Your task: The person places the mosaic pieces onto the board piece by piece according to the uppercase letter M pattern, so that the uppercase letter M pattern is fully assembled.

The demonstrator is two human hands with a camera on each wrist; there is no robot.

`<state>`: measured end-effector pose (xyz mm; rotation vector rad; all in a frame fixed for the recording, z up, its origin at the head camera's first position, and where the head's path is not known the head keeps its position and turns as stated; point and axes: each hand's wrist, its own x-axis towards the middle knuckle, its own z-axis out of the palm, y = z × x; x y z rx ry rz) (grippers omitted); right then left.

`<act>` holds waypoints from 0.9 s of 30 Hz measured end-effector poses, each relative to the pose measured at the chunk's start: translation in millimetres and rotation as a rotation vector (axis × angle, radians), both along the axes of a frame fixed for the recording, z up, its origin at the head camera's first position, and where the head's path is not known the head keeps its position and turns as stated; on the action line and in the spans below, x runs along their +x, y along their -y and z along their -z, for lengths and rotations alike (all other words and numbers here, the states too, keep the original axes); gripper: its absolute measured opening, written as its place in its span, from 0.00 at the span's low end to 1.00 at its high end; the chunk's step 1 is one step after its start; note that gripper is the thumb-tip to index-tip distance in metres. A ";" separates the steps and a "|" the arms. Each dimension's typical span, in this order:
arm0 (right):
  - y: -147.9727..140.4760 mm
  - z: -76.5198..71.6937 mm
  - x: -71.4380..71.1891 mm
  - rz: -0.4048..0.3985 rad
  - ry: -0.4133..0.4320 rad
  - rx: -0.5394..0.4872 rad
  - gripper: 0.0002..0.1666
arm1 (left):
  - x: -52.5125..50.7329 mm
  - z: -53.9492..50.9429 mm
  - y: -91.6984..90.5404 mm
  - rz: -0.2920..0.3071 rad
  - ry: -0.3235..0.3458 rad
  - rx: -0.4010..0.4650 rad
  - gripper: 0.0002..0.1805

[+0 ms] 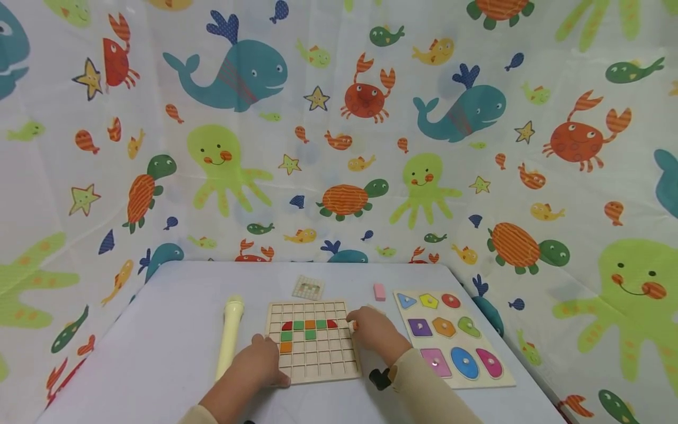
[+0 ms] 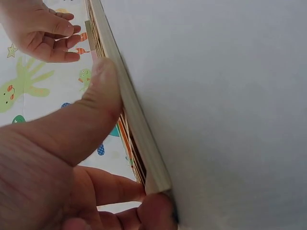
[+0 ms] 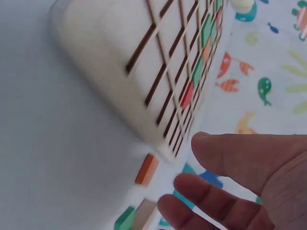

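Observation:
A wooden grid board (image 1: 324, 358) lies on the white table, with red, green and orange tiles in some of its cells. At its near left corner my left hand (image 1: 258, 366) grips it. In the left wrist view the thumb (image 2: 98, 96) lies along the board's edge (image 2: 144, 139) and fingertips touch the corner. My right hand (image 1: 375, 333) is by the board's right side, fingers loosely bent and holding nothing. Beside the board in the right wrist view are an orange block (image 3: 147, 169), a green block (image 3: 125, 218) and a beige block (image 3: 143, 214).
A pale yellow stick (image 1: 229, 333) lies left of the board. Behind it are a small pattern card (image 1: 308, 288) and a pink block (image 1: 379, 292). At right lies a knob puzzle board (image 1: 457, 370) with coloured shapes. A sea-animal curtain (image 1: 328, 70) surrounds the table.

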<state>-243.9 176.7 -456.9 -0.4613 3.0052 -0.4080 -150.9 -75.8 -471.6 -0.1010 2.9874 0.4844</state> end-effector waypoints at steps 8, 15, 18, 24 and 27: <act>-15.9 1.5 -8.8 0.091 -0.013 -0.021 0.42 | -2.2 -0.2 1.6 0.010 -0.001 -0.008 0.60; -31.3 9.4 -11.2 0.101 -0.023 0.013 0.30 | 0.8 -2.6 -1.1 0.004 0.008 0.001 0.60; -35.1 8.6 -12.9 0.137 -0.005 -0.006 0.25 | 0.9 -2.8 -1.0 0.004 0.009 -0.002 0.61; -37.1 9.1 -16.8 0.165 0.018 0.048 0.17 | -0.4 -2.5 -1.3 -0.001 0.020 -0.004 0.61; -38.5 12.1 -17.6 0.168 0.028 0.062 0.17 | -0.3 -1.0 -1.0 0.000 0.012 -0.008 0.61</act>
